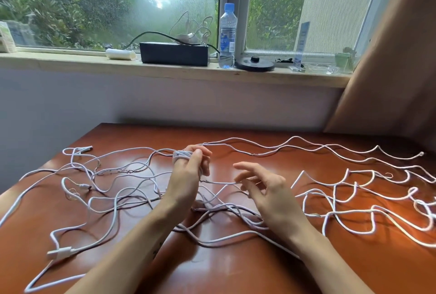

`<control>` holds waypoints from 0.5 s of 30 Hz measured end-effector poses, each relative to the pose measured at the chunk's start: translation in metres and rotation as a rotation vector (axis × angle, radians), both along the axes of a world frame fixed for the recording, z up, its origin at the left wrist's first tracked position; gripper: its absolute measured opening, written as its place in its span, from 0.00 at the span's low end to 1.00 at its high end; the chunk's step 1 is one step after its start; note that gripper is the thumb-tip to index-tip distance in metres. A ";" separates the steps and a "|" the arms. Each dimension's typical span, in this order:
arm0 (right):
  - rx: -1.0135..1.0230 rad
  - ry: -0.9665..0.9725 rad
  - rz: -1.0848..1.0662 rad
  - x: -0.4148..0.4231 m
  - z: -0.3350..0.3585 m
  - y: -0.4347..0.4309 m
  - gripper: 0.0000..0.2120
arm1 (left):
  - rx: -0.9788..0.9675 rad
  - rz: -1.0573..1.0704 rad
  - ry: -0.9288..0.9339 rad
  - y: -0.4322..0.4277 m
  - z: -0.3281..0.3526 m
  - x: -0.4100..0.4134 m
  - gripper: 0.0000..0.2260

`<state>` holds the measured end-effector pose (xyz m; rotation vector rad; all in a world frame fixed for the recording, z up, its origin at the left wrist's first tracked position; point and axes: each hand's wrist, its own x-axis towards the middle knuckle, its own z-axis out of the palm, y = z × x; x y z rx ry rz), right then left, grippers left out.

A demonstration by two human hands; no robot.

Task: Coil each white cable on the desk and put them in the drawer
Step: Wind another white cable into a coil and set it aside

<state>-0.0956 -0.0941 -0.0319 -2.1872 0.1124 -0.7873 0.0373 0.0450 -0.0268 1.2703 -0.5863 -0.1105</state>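
Several white cables point(113, 201) lie loose and tangled across the reddish-brown desk point(224, 267). My left hand point(188, 176) is raised near the desk's middle, with a small white coil point(180, 155) wound round its fingers, which curl on it. From that coil a strand runs right to my right hand point(262, 187), whose fingertips pinch it just above the desk. A wavy white cable point(330, 150) stretches away to the right. A USB plug point(60, 251) lies at the front left. No drawer is in view.
Behind the desk a windowsill holds a black box point(174, 54) with more white cables on it, a water bottle point(227, 34), a black round base point(254, 64) and a white roll point(119, 54). A tan curtain point(389, 69) hangs at the right.
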 end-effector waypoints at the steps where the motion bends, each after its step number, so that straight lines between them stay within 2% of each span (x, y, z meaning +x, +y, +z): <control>1: 0.018 -0.006 -0.004 0.000 0.001 0.000 0.17 | 0.013 0.014 -0.036 0.000 -0.001 -0.001 0.11; 9: 0.372 -0.073 0.144 -0.001 0.002 0.009 0.14 | 0.230 0.072 -0.362 0.003 -0.011 -0.004 0.10; 12: 0.352 -0.110 0.160 -0.004 0.003 0.011 0.17 | 0.373 0.113 -0.488 0.005 -0.019 -0.001 0.09; 15: 0.261 -0.112 0.157 -0.003 0.001 0.009 0.19 | 0.495 0.120 -0.539 0.006 -0.024 0.001 0.11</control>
